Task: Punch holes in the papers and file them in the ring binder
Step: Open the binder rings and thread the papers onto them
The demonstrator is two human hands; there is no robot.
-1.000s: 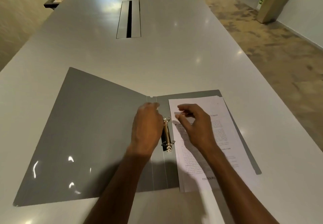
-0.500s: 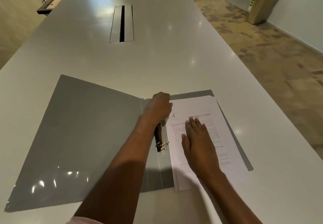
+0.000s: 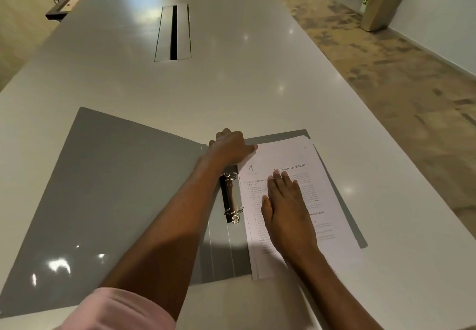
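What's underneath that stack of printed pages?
The stack of white printed papers lies on the right flap of the open grey plastic ring binder; its grey edge shows along the far and right sides. A flat right hand rests on top. Anything else beneath is covered.

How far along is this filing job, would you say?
Done: the grey ring binder lies open on the white table, and the printed paper stack sits on its right cover. In hand: the right hand presses flat on the sheets while the left hand is at their top corner. To do: the sheets lie beside the metal rings, seemingly not threaded; punched holes can't be seen.
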